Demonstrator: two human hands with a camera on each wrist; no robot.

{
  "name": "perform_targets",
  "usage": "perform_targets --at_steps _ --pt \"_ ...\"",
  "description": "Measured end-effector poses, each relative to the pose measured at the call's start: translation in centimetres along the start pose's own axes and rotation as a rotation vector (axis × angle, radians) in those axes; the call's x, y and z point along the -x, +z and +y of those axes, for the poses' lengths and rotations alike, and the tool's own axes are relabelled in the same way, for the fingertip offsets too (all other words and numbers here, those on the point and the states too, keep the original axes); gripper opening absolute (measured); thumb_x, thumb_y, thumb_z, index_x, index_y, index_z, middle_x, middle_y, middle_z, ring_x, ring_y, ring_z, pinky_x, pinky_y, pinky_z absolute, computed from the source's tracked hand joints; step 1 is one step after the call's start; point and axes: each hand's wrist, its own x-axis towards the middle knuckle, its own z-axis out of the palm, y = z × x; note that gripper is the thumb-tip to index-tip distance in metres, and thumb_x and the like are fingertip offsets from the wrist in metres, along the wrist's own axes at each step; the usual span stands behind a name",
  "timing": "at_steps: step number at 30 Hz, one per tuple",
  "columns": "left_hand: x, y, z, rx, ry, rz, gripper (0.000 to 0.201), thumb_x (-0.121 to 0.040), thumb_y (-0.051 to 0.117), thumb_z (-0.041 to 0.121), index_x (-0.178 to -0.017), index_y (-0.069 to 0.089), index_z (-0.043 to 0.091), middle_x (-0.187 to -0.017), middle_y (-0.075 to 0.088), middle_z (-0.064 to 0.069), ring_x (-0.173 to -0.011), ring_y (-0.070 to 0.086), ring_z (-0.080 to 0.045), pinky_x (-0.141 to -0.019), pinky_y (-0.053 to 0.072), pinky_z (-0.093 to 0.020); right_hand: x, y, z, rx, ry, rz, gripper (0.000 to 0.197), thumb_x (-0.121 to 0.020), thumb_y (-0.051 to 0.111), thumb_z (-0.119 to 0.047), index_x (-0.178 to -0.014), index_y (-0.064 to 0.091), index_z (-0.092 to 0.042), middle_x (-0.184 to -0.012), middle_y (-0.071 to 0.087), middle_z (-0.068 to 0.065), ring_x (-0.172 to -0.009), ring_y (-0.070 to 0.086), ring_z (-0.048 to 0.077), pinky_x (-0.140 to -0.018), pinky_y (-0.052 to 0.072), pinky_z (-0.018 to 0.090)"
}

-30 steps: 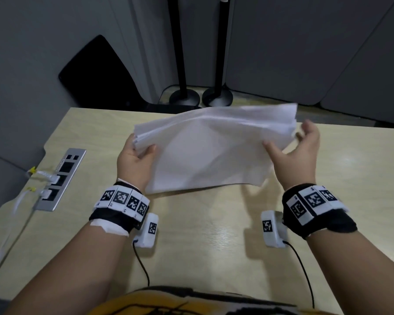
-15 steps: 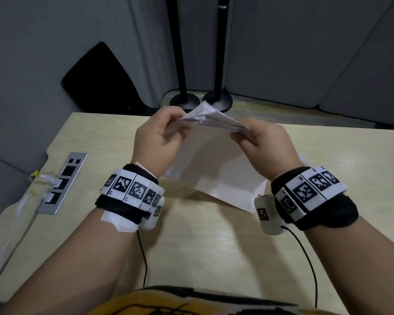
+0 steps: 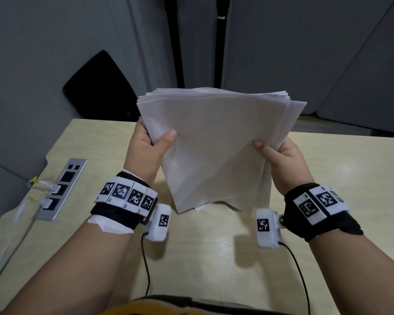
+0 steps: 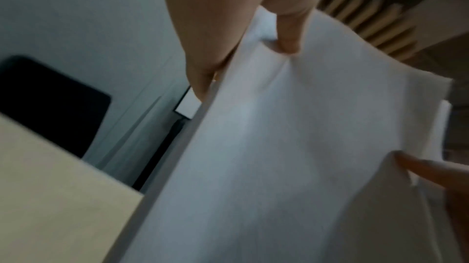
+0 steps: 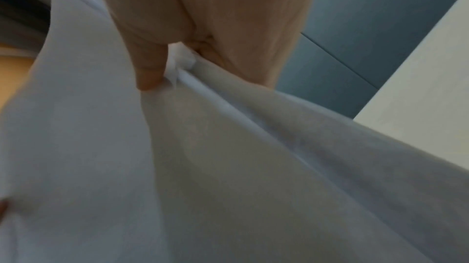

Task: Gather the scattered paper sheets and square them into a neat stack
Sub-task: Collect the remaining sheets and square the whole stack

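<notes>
White paper sheets (image 3: 214,142), beige table (image 3: 214,258)

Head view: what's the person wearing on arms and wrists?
Bare forearms, no sleeves. Each wrist carries a black band topped with a row of white blocks printed with black square markers. A white camera box with its own marker hangs under each wrist, trailing a thin black cable. White padding shows under the left band.
</notes>
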Motion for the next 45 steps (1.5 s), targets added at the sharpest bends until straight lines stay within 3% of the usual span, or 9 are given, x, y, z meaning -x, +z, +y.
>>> perform_targets --at_steps 5,11,15,19,22,27,31,42,45 --pt "0.3 0.6 2.3 -0.044 0.221 -0.026 0.034 -0.09 0.061 0.001 -0.11 0.051 0.027 -0.099 0.068 0.016 -0.096 0.065 -0.003 -0.081 0.052 -0.021 -0.3 -0.4 -0.2 -0.124 -0.001 -0.023 0.029 -0.075 0.071 -0.024 -0.104 0.067 -0.022 -0.103 0.073 -0.001 -0.099 0.068 0.017 -0.086 0.053 0.033" --pt "0.8 0.1 0.6 -0.073 0.037 -0.036 0.057 -0.068 0.081 0.029 -0.118 0.057 0.016 -0.117 0.066 -0.008 -0.109 0.064 -0.022 -0.088 0.054 -0.039 -0.1 0.5 0.7 0.064 -0.008 -0.014 0.029 -0.092 0.057 -0.003 -0.108 0.061 -0.026 -0.102 0.071 -0.005 -0.094 0.067 0.008 -0.078 0.051 0.024" --pt "1.0 0.4 0.4 -0.111 0.02 0.014 0.015 -0.082 0.075 0.015 -0.09 0.066 0.024 -0.084 0.074 0.01 -0.083 0.07 -0.004 -0.074 0.055 -0.026 0.0 1.1 0.2 0.075 -0.039 0.016 0.027 -0.094 0.055 -0.004 -0.099 0.063 -0.03 -0.097 0.071 -0.009 -0.091 0.066 0.006 -0.079 0.05 0.024" --pt "0.7 0.2 1.6 -0.035 0.131 0.007 0.017 -0.081 0.075 0.017 -0.092 0.065 0.025 -0.085 0.074 0.014 -0.087 0.07 -0.006 -0.075 0.056 -0.024 0.1 1.2 -0.9 -0.045 -0.15 0.078 0.027 -0.092 0.058 -0.002 -0.11 0.057 -0.022 -0.096 0.07 -0.012 -0.089 0.066 0.001 -0.073 0.051 0.016" --pt "0.5 -0.4 1.2 0.006 0.104 -0.062 0.032 -0.066 0.08 0.026 -0.097 0.069 0.026 -0.097 0.074 0.005 -0.099 0.068 -0.02 -0.087 0.055 -0.04 0.0 1.3 -0.4 -0.071 -0.156 0.131 0.055 -0.085 0.069 -0.013 -0.133 0.042 -0.016 -0.119 0.062 -0.002 -0.103 0.064 0.006 -0.079 0.052 0.02" --pt "0.9 -0.7 0.0 0.023 -0.014 -0.181 0.046 -0.059 0.083 0.019 -0.103 0.07 0.027 -0.105 0.073 0.001 -0.107 0.067 -0.022 -0.088 0.054 -0.035 0.3 2.2 0.7 0.046 -0.046 -0.045 0.066 -0.079 0.074 -0.028 -0.136 0.043 -0.02 -0.129 0.06 0.0 -0.116 0.061 0.014 -0.092 0.052 0.037" --pt "0.6 -1.3 0.4 0.06 -0.02 -0.21 0.048 -0.06 0.081 0.015 -0.105 0.069 0.024 -0.105 0.073 0.0 -0.107 0.066 -0.023 -0.088 0.053 -0.035 0.2 2.0 0.6 0.0 -0.091 0.195 0.098 -0.071 0.071 -0.05 -0.151 0.02 -0.027 -0.156 0.029 -0.004 -0.141 0.03 0.008 -0.114 0.033 0.044" --pt "0.4 -1.9 0.9 0.06 -0.072 -0.3 0.043 -0.059 0.079 0.013 -0.098 0.075 0.032 -0.099 0.075 0.004 -0.1 0.069 -0.014 -0.081 0.055 -0.028 0.1 3.1 1.1 0.116 -0.082 -0.048 0.094 -0.07 0.074 -0.052 -0.148 0.029 -0.024 -0.145 0.046 -0.004 -0.133 0.045 0.011 -0.11 0.039 0.047" --pt "0.4 -2.1 1.0 0.094 -0.072 -0.305 0.045 -0.068 0.069 -0.002 -0.097 0.075 0.033 -0.097 0.075 0.005 -0.097 0.069 -0.011 -0.079 0.055 -0.025 -0.1 2.7 1.1 0.086 -0.079 0.197 0.11 -0.064 0.075 -0.064 -0.152 0.016 -0.033 -0.159 0.022 -0.007 -0.142 0.021 -0.001 -0.116 0.029 0.045"
